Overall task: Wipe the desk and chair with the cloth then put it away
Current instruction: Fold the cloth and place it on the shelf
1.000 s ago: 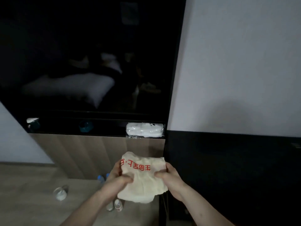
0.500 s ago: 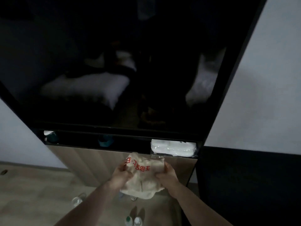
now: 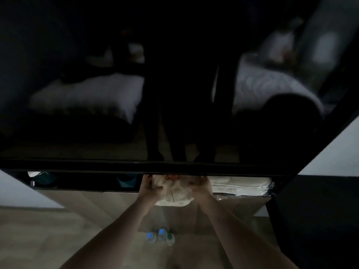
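Seemingly at the put-away step, the head view shows both hands pushing a cream, folded soft cloth with red printed lettering [image 3: 172, 188] into the dark open shelf slot [image 3: 87, 181] that runs under a large black glossy panel [image 3: 174, 74]. The left hand [image 3: 150, 188] has its fingers curled round the cloth's left side, and the right hand [image 3: 201, 186] pinches its right side; neither is slack. The cloth's far edge is already at the shelf's front lip, beneath the panel's lower edge, while its near, rounded fold hangs out over the wood-grain front [image 3: 233, 208] below.

I judge it light, limp and easy to crumple: it will sag wherever it is unsupported and could snag on the lip, so holding both side edges and feeding it in flat makes sense. It is neither fragile nor slippery.

Just beside it, to the right on the same shelf, lies a stack of white folded towels in clear wrap [image 3: 240, 185]. Small bottles with blue caps [image 3: 160, 236] stand on the wooden surface [image 3: 38, 239] below.
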Demonstrator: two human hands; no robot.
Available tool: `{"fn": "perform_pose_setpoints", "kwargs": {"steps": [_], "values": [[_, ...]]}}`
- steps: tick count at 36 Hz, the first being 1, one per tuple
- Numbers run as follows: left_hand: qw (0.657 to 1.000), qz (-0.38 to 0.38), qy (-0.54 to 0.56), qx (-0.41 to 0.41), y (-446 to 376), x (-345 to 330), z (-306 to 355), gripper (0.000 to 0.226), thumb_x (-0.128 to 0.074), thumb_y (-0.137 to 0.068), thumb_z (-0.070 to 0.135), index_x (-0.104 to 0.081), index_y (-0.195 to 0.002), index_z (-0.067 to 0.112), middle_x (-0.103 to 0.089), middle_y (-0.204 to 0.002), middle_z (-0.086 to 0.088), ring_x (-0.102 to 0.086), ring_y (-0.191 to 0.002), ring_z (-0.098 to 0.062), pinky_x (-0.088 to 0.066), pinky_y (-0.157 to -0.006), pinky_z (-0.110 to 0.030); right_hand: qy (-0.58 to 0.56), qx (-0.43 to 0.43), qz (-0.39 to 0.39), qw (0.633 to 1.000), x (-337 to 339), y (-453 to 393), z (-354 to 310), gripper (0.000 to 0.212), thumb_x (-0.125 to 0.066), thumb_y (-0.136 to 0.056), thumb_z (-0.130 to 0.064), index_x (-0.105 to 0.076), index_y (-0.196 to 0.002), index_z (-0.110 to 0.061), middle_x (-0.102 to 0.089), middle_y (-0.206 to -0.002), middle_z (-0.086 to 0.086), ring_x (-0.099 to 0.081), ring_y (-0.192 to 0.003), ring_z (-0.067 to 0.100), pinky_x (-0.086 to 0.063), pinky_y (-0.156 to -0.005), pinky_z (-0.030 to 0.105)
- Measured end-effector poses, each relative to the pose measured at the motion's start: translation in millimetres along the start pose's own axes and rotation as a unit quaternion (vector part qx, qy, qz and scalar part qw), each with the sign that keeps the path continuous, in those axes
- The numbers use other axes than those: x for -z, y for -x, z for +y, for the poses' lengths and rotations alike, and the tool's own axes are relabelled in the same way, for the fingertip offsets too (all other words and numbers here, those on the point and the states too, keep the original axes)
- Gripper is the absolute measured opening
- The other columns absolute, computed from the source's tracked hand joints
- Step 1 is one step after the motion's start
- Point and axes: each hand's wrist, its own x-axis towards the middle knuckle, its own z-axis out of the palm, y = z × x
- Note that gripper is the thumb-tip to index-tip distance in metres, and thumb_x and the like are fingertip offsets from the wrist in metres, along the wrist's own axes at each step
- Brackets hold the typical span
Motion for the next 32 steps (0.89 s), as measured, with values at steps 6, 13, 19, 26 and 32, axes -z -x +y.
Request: {"fn": "perform_pose_setpoints", "kwargs": {"steps": [6, 13, 19, 26, 32], "values": [[0.966, -0.003, -0.254, -0.044, -18.8, -9.9, -19.5, 0.063, -0.056, -0.091, 0.002, -0.042, -0.152, 0.014, -0.045, -0.145, -0.012, -0.046, -0.135, -0.029, -0.032, -0.111, -0.025, 0.185, 0.044, -0.005, 0.982, -23.3, -17.3, 8.1, 0.07, -0.078, -0.073, -0.02, -0.052, -0.136, -0.006, -0.056, -0.135, 0.01, -0.053, -0.127, 0.025, -0.045, -0.097, 0.026], [0.951, 0.035, -0.273, -0.139, -28.1, -1.9, -13.5, 0.035, -0.058, -0.089, -0.004, -0.064, -0.122, 0.0, -0.064, -0.118, -0.02, -0.06, -0.115, -0.036, -0.044, -0.097, -0.033, 0.206, 0.079, 0.051, 0.974, -37.4, -20.7, 15.8, 0.038, -0.075, -0.081, -0.021, -0.068, -0.111, 0.0, -0.067, -0.118, 0.019, -0.062, -0.114, 0.034, -0.049, -0.09, 0.033], [0.911, -0.012, -0.4, -0.099, -27.1, -1.1, -29.4, 0.062, -0.054, -0.099, 0.021, -0.031, -0.156, 0.02, -0.016, -0.159, -0.016, -0.029, -0.138, -0.036, -0.033, -0.117, -0.042, 0.381, 0.119, -0.003, 0.917, -37.2, -6.7, 20.6, 0.077, -0.055, -0.095, -0.012, -0.015, -0.16, -0.019, -0.008, -0.164, 0.009, -0.005, -0.153, 0.034, -0.032, -0.116, 0.045], [0.837, -0.039, -0.5, -0.221, 8.2, 0.4, -34.4, 0.072, -0.058, -0.094, 0.02, -0.028, -0.159, 0.028, -0.016, -0.165, 0.002, -0.019, -0.148, -0.026, -0.023, -0.122, -0.039, 0.456, 0.127, -0.026, 0.88, -31.1, 25.4, 15.5, 0.097, -0.054, -0.089, -0.003, 0.004, -0.16, -0.034, 0.017, -0.165, 0.012, 0.004, -0.153, 0.038, -0.042, -0.111, 0.043], [0.783, -0.103, -0.582, -0.194, 17.3, 3.1, -28.4, 0.089, -0.059, -0.095, 0.019, -0.003, -0.163, 0.023, 0.006, -0.171, -0.003, 0.005, -0.157, -0.027, -0.007, -0.127, -0.046, 0.486, 0.13, -0.065, 0.862, -26.8, 43.4, 20.5, 0.092, -0.055, -0.088, 0.003, -0.01, -0.161, -0.031, 0.024, -0.165, 0.0, 0.01, -0.154, 0.033, -0.024, -0.122, 0.048]]}}
